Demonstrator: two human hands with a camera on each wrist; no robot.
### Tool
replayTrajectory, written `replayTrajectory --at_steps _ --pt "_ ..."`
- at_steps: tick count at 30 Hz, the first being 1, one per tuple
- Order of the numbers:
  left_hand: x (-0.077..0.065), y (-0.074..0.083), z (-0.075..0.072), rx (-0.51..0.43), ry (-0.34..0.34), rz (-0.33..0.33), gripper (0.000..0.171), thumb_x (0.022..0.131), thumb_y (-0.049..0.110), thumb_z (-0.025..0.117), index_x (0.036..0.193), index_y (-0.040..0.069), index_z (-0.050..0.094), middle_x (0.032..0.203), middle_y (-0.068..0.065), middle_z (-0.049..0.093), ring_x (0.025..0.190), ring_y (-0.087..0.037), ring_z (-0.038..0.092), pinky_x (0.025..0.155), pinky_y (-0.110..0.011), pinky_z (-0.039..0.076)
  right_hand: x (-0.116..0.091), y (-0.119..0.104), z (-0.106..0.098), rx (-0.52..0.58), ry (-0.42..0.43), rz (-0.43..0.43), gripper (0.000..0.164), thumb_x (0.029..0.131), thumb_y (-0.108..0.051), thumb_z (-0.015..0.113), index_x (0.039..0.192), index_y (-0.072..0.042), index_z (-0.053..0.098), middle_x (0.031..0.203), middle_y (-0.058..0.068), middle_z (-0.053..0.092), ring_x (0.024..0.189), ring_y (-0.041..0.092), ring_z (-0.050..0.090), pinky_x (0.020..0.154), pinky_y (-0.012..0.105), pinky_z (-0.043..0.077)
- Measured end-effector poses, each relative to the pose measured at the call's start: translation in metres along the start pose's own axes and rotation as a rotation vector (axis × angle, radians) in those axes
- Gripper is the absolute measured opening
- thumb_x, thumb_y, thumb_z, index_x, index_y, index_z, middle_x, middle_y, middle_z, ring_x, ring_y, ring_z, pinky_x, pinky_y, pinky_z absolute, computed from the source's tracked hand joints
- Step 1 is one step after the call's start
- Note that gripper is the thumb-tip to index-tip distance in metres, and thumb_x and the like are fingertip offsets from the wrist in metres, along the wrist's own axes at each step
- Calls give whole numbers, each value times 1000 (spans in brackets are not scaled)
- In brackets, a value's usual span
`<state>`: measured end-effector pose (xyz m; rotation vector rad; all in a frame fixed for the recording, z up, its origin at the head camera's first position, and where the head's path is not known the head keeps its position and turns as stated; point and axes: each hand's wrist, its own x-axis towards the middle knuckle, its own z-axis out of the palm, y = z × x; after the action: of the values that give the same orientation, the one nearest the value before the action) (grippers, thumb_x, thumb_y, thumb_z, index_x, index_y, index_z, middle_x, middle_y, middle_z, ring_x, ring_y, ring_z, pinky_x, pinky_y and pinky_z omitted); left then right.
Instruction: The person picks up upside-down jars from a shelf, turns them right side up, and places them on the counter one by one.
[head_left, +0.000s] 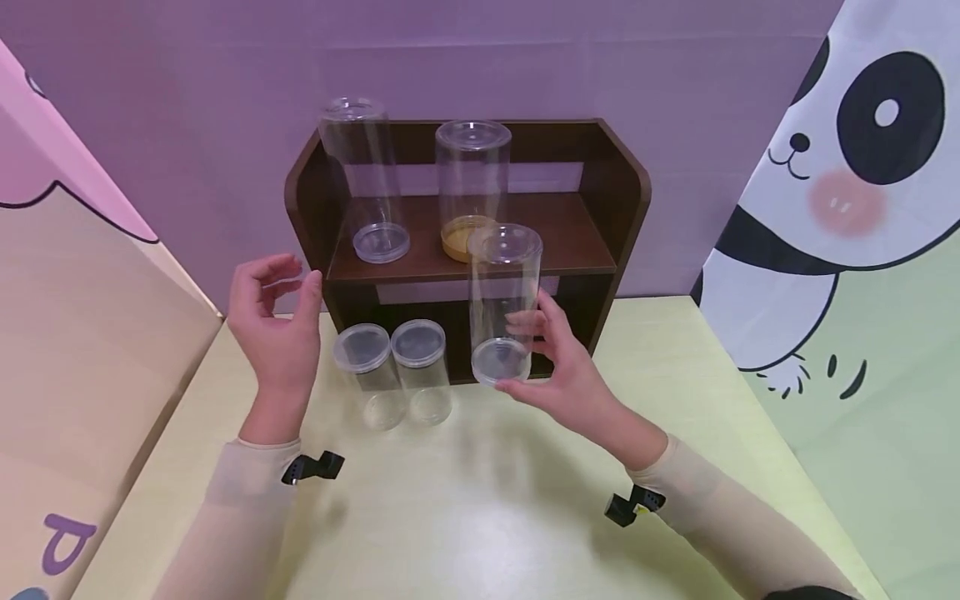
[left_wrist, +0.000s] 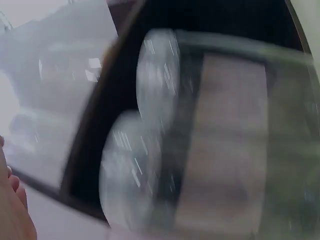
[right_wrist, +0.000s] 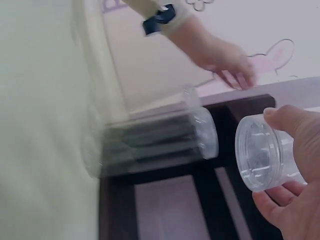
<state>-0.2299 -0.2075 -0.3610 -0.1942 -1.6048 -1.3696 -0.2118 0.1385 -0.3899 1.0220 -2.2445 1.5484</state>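
Observation:
My right hand (head_left: 558,367) grips a tall clear plastic jar (head_left: 501,292) around its lower part, the thumb near the bottom edge. This jar is upright in front of the shelf, and its ringed end (right_wrist: 259,152) shows in the right wrist view. My left hand (head_left: 281,333) is raised at the shelf's left side, fingers loosely bent, with nothing in it. On the upper tier of the dark brown shelf (head_left: 592,242) stand a clear jar (head_left: 371,179) at the left and another jar (head_left: 472,179) with a yellow-orange bottom.
Two clear lidded jars, a left jar (head_left: 367,358) and a right jar (head_left: 422,354), stand side by side on the pale table (head_left: 420,517) before the shelf's lower tier. A purple backdrop (head_left: 225,108) hangs behind; a panda-printed panel (head_left: 847,192) stands at the right.

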Motion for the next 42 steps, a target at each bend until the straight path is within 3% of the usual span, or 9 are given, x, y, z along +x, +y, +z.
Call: replayTrajectory --at_steps 2,5,10,13,15,22,33,38,42 --pt "-5 11 7 -83 -48 61 39 97 15 82 121 -13 69 114 -5 71 105 -22 69 93 -28 57 -5 3 8 10 -21 -19 126 79 4 98 175 -19 20 147 15 61 141 27 59 111 44 58" --pt "-13 31 18 -189 -257 71 54 98 31 84 127 -12 67 120 -15 70 109 -26 68 94 -30 58 -12 7 19 24 -55 -54 127 77 6 99 175 -15 20 146 16 63 141 30 59 110 42 58" --pt "-26 57 34 -259 -641 -73 95 91 66 84 153 1 55 144 -18 62 129 -31 62 107 -35 53 -19 10 33 68 -123 -44 124 79 3 99 174 -16 22 147 15 64 141 31 59 113 44 57" --pt "-33 66 41 -225 -766 -145 103 86 75 83 159 9 50 150 -7 61 134 -24 60 111 -36 51 -22 10 37 88 -148 -4 123 80 1 99 174 -20 23 150 12 62 142 29 58 115 46 55" --pt "-36 69 44 -205 -816 -172 94 90 65 86 159 12 51 149 -2 62 134 -20 60 111 -37 51 -23 10 39 91 -158 7 122 81 0 99 174 -21 23 152 12 60 142 29 58 115 46 55" --pt "-38 74 49 -210 -848 -228 67 93 14 89 153 11 58 139 -3 69 122 -21 69 109 -37 55 -24 14 42 87 -179 -29 117 81 0 99 172 -17 26 151 8 59 141 29 57 116 45 54" --pt "-32 79 44 -272 -822 -227 66 92 5 85 151 4 56 136 -7 68 123 -24 67 108 -32 55 -22 30 37 129 -197 6 89 87 1 92 162 -10 44 148 15 60 137 28 59 117 45 53" --pt "-25 69 31 -298 -815 -211 65 94 1 80 153 -6 53 136 -12 65 129 -26 63 110 -28 54 -19 36 21 182 -228 17 84 87 6 89 159 -5 48 147 12 57 137 28 57 118 39 52" --pt "-18 58 14 -248 -848 -186 64 93 -4 78 154 0 57 139 -10 62 130 -27 59 108 -26 55 -15 37 3 221 -227 -7 80 88 11 85 159 1 50 151 15 55 134 29 58 114 33 54"
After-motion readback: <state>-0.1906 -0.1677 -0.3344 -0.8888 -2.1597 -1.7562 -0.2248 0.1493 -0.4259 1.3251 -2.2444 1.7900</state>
